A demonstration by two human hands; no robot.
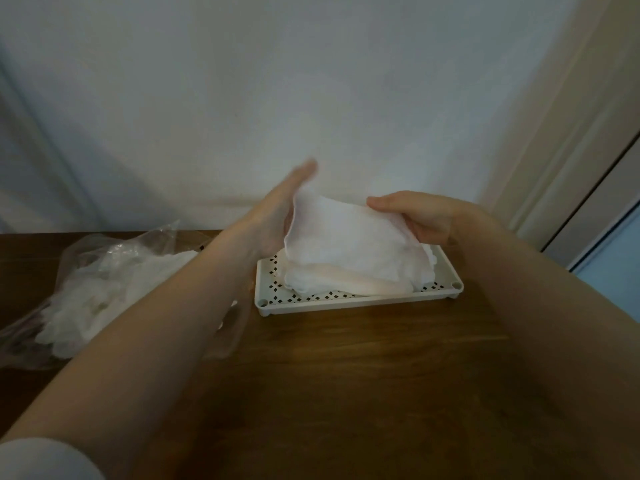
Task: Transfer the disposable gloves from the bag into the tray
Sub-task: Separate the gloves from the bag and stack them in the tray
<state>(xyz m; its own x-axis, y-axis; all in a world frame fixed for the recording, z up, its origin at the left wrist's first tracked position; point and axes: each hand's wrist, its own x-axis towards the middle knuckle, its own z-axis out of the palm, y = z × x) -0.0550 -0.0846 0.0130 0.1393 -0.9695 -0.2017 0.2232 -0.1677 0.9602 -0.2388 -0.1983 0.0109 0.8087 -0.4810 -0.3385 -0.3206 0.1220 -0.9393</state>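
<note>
Translucent gloves (349, 244) are going into the tray (360, 301): right hand (420, 216) pinches them, left hand (280, 209) flat alongside; next, lower and release

You face a brown wooden table (346, 393) filling the lower frame, a pale draped cloth backdrop (277, 81) behind it, and a white door frame (561, 161) at the right edge.
</note>
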